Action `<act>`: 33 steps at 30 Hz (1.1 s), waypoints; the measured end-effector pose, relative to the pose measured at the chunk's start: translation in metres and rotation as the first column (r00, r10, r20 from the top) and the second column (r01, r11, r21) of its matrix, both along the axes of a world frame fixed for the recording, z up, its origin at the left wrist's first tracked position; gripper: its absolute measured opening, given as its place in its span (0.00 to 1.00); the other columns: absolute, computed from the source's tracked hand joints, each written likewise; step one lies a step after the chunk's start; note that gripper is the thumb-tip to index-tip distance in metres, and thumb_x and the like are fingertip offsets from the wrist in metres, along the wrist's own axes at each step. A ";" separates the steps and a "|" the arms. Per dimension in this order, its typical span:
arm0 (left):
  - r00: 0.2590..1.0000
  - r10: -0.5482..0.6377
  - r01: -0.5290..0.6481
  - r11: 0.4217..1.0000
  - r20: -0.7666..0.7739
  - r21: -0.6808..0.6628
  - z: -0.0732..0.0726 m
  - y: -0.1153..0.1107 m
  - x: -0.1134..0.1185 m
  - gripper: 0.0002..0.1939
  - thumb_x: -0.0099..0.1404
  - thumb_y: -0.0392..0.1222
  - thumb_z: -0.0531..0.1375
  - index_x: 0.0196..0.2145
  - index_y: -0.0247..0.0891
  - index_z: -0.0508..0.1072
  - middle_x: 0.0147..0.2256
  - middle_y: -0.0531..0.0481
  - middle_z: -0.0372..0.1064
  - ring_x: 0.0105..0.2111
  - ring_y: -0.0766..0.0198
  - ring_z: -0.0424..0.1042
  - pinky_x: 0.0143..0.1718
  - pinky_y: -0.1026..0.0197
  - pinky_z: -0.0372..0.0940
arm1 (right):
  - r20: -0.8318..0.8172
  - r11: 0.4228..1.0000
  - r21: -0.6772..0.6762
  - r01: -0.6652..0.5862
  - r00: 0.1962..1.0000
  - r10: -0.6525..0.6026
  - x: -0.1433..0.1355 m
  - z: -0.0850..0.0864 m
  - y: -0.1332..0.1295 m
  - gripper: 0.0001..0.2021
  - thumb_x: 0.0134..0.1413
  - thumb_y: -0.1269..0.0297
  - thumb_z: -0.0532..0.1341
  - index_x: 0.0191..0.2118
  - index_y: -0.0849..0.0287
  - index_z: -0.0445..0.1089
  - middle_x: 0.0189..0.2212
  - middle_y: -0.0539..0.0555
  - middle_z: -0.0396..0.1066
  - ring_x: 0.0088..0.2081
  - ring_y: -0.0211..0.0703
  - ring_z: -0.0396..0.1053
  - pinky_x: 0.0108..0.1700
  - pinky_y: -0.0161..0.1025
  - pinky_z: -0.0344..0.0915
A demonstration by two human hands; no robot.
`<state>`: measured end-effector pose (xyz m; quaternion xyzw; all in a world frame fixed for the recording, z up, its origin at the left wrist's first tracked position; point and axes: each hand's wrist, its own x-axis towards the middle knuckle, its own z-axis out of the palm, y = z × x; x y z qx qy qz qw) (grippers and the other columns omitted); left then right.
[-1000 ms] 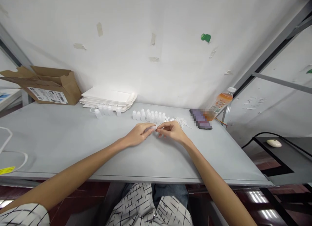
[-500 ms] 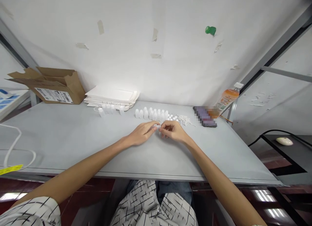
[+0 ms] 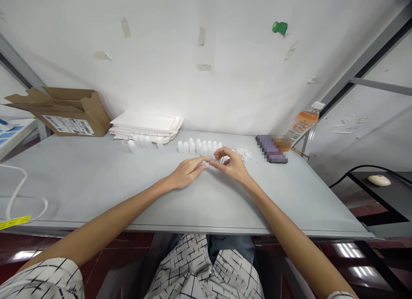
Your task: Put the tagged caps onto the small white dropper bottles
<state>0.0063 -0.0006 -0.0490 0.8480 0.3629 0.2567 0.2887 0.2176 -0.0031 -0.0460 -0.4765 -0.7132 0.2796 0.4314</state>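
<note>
bottles [image 3: 199, 147] near left hand [image 3: 188, 173], table's front edge [image 3: 206, 229] apart

Open tabletop [image 3: 206, 208] nearside, upright white bottles [image 3: 192, 147] blocking beyond

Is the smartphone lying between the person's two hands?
No, the smartphone lies to the right of the right hand, near the bottle of orange drink.

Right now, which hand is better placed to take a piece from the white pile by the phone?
Probably the right hand: it is close beside the white pile, while the left hand is farther off.
</note>
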 end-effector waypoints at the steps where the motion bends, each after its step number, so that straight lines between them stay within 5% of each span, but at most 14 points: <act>1: 1.000 -0.001 0.001 1.000 -0.003 -0.006 0.001 -0.001 0.000 0.21 0.74 0.51 0.45 0.53 0.40 0.69 0.44 0.47 0.74 0.41 0.57 0.72 0.44 0.58 0.62 | 0.004 1.000 0.010 -0.008 1.000 0.008 0.001 -0.001 0.000 0.14 0.48 0.55 0.69 0.39 0.56 0.72 0.39 0.55 0.74 0.42 0.47 0.70 0.32 0.36 0.65; 7: 1.000 0.013 -0.013 0.997 0.003 -0.071 0.007 -0.003 0.000 0.22 0.74 0.50 0.45 0.55 0.38 0.69 0.31 0.51 0.71 0.34 0.59 0.70 0.39 0.61 0.61 | 0.063 0.995 0.044 -0.092 0.994 0.089 0.002 0.001 0.000 0.08 0.55 0.57 0.65 0.36 0.54 0.76 0.40 0.54 0.77 0.44 0.47 0.72 0.41 0.40 0.67; 12: 1.000 0.016 -0.014 0.997 0.026 -0.076 0.008 -0.002 0.000 0.22 0.74 0.51 0.45 0.53 0.37 0.70 0.24 0.54 0.65 0.29 0.61 0.68 0.37 0.61 0.60 | 0.007 0.982 -0.106 -0.155 0.988 0.157 0.000 0.004 -0.001 0.09 0.57 0.58 0.62 0.35 0.57 0.76 0.31 0.53 0.77 0.32 0.42 0.74 0.33 0.37 0.66; 17: 0.999 0.045 -0.044 0.996 0.016 -0.071 0.007 -0.001 0.000 0.22 0.74 0.51 0.45 0.52 0.38 0.70 0.24 0.54 0.65 0.28 0.62 0.67 0.35 0.61 0.60 | -0.066 0.974 -0.158 -0.162 0.986 0.153 0.002 0.006 0.000 0.11 0.59 0.60 0.57 0.36 0.59 0.75 0.34 0.55 0.76 0.32 0.43 0.75 0.29 0.36 0.66; 22: 0.995 0.096 -0.096 0.995 -0.013 0.010 0.005 0.004 -0.003 0.21 0.74 0.51 0.44 0.50 0.39 0.70 0.34 0.50 0.72 0.35 0.58 0.70 0.39 0.59 0.60 | 0.168 1.000 0.005 0.014 0.986 -0.015 0.008 0.003 0.004 0.07 0.56 0.68 0.59 0.35 0.57 0.75 0.35 0.54 0.76 0.29 0.41 0.73 0.33 0.38 0.64; 25: 0.989 0.143 -0.141 0.989 -0.036 0.043 0.003 0.006 -0.003 0.21 0.73 0.50 0.45 0.51 0.39 0.70 0.38 0.48 0.74 0.38 0.56 0.72 0.41 0.58 0.61 | 0.341 0.995 0.099 -0.009 0.940 -0.026 0.004 -0.002 0.002 0.06 0.57 0.67 0.61 0.35 0.57 0.76 0.37 0.54 0.76 0.28 0.39 0.69 0.35 0.39 0.62; 33: 0.983 0.170 -0.164 0.983 -0.074 0.076 0.002 0.005 -0.003 0.22 0.73 0.49 0.44 0.53 0.38 0.70 0.44 0.46 0.76 0.42 0.53 0.74 0.43 0.56 0.61 | 0.538 0.993 0.068 0.092 0.835 -0.114 -0.023 -0.009 -0.007 0.10 0.57 0.57 0.64 0.38 0.57 0.78 0.38 0.54 0.75 0.31 0.40 0.69 0.31 0.37 0.55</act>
